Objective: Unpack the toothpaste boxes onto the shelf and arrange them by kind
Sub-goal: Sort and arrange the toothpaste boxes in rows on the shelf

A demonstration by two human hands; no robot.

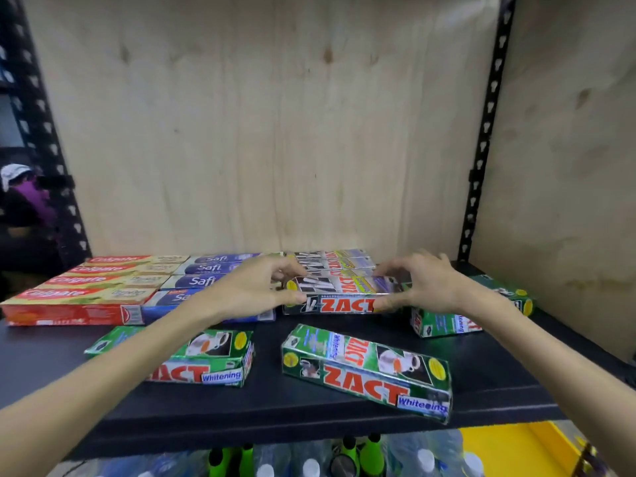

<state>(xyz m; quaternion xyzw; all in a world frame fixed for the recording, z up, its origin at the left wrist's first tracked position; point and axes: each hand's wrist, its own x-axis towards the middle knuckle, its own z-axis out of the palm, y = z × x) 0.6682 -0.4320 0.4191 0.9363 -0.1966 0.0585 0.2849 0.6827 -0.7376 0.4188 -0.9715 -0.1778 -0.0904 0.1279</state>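
Observation:
On the dark shelf [309,404] lie rows of toothpaste boxes: red Colgate boxes [86,290] at the left, blue Safi boxes [203,270] beside them, then black Zact boxes [337,266] toward the back. My left hand [254,287] and my right hand [420,284] pinch the two ends of the front black Zact box [344,297], thumbs on its front face. Three green Zact Whitening boxes lie loose: one front left [213,359] under my left forearm, one front centre [368,370] lying askew, one at the right [457,321] partly behind my right wrist.
A plywood back panel [275,132] and black perforated uprights [481,139] bound the shelf. Below the shelf edge stand clear water bottles [309,463] and green bottles [368,456]. A yellow surface [516,449] shows at lower right. A person [24,201] is at far left.

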